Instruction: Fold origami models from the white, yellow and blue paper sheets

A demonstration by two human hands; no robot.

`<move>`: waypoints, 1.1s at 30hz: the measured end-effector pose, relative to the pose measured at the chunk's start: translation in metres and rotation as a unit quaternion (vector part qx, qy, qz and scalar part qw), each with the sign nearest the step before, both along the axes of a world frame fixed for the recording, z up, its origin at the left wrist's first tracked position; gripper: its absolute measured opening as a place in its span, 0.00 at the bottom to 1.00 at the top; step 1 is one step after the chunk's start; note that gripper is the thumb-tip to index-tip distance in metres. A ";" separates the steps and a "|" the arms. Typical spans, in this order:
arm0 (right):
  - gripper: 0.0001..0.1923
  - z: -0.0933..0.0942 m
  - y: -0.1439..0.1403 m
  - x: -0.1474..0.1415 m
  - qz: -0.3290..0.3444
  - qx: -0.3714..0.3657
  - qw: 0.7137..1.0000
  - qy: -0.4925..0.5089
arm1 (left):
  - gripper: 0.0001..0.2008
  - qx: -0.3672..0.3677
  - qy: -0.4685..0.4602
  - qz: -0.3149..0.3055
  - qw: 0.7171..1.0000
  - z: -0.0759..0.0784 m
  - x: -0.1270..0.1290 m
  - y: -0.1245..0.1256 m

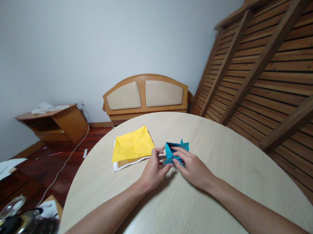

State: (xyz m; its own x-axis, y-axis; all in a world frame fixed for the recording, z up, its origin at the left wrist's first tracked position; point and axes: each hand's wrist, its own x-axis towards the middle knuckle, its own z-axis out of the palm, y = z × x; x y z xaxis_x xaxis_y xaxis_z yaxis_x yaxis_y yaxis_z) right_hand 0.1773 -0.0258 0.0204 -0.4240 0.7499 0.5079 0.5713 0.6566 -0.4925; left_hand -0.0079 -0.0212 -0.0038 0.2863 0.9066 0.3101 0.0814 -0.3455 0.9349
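A folded teal paper piece (169, 152) with pointed corners and an open hollow is held between both hands, over the right-middle part of the round table. My left hand (154, 170) grips its left corner, thumb below and fingers behind. My right hand (189, 164) pinches its near side, with fingers reaching into the hollow and the thumb outside. Part of the paper is hidden by the right fingers. To the left of my hands lies a creased yellow paper sheet (133, 145), on top of a white sheet (131, 163).
The pale round table (204, 213) fills the foreground. Behind it stands a wooden headboard (146, 93), and a slatted wooden frame (249, 69) leans at the right. A small cabinet (72, 124) and a white cable (69, 158) are on the left, with a cluttered box (27, 223) nearer.
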 end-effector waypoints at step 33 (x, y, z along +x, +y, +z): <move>0.06 0.010 0.004 0.015 -0.026 0.035 0.995 0.090 | 0.21 -0.044 -0.131 0.191 0.972 0.020 -0.010 0.011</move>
